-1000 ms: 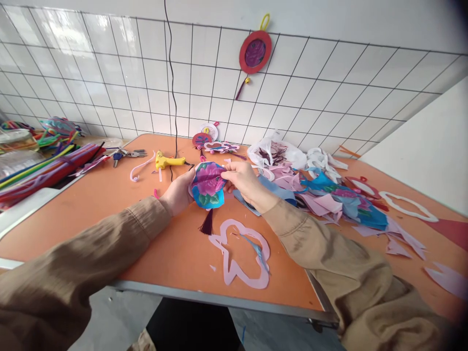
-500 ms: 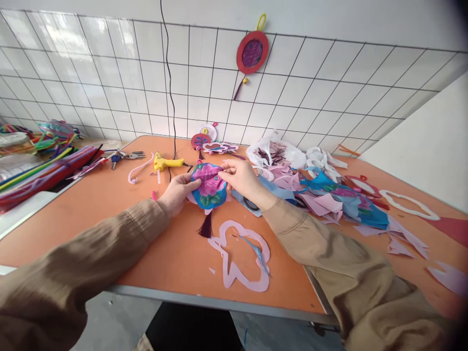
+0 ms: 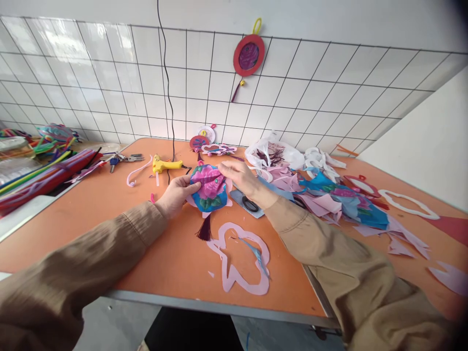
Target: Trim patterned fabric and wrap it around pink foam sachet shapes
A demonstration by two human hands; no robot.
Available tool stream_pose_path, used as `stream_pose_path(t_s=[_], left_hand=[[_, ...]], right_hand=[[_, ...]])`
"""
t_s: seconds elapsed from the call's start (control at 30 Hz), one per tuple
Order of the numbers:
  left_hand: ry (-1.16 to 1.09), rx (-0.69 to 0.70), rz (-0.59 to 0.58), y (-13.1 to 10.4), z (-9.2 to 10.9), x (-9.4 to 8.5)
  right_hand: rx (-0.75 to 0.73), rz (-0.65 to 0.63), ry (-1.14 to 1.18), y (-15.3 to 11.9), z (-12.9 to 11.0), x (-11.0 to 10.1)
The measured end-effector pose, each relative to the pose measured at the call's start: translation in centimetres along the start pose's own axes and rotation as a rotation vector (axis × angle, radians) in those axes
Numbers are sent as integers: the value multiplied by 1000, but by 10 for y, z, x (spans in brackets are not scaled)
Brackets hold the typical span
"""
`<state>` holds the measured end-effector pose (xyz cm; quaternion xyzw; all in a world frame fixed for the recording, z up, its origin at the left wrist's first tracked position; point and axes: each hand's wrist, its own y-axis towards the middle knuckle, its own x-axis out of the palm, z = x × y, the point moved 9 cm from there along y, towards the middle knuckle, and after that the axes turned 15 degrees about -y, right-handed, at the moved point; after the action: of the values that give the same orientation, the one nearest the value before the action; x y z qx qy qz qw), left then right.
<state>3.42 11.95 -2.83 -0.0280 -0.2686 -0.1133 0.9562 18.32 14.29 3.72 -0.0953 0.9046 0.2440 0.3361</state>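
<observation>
Left hand's (image 3: 176,195) grip is clamped on the floral piece (image 3: 209,189); can't tell the right's (image 3: 241,178). Pink cutout (image 3: 263,243) sits nearer the desk's (image 3: 164,263) front edge.

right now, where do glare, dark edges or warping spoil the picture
Head view: pale glare washes out the upper left of the white tiled wall; the top-right corner fades to black; the tan right sleeve looks stretched; the pink-and-blue flowered fabric is fairly clear.

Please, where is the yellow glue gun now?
In the head view, the yellow glue gun lies on the orange table, left of centre, between the curled pink strip and the flowered piece.
</observation>
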Motion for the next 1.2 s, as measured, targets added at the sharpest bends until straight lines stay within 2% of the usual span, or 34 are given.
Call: stream_pose_path(t_s=[0.1,0.23,0.4,0.57,0.73,0.83,0.93,0.97,1.03,1.1,1.2], left_hand=[[12,-9,-6,-1,0,1],[13,2,-9,-3,4,3],[62,63,32,-1,13,-3],[115,84,40,1,16,-6],[150,58,-12,-2,16,1],[185,89,20,-3,21,0],[190,176,57,-2,32,-4],[196,203,72,-2,35,-7],[212,236,96,0,40,-11],[226,247,105,1,42,-14],[233,255,112,2,43,-17]], right_hand=[[34,-31,105,0,3,6],[83,-5,123,1,8,8],[134,-54,145,-1,7,14],[126,-66,149,-3,4,15],[86,-45,137,-2,2,17],[23,-22,96,-1,-5,10],[-51,-11,-127,-4,-17,-8],[-60,-53,-258,-8,-20,-11],[-125,-238,-525,-21,-25,-5],[-188,-423,-644,-40,-29,6],[-190,-614,-843,-64,-27,22]])
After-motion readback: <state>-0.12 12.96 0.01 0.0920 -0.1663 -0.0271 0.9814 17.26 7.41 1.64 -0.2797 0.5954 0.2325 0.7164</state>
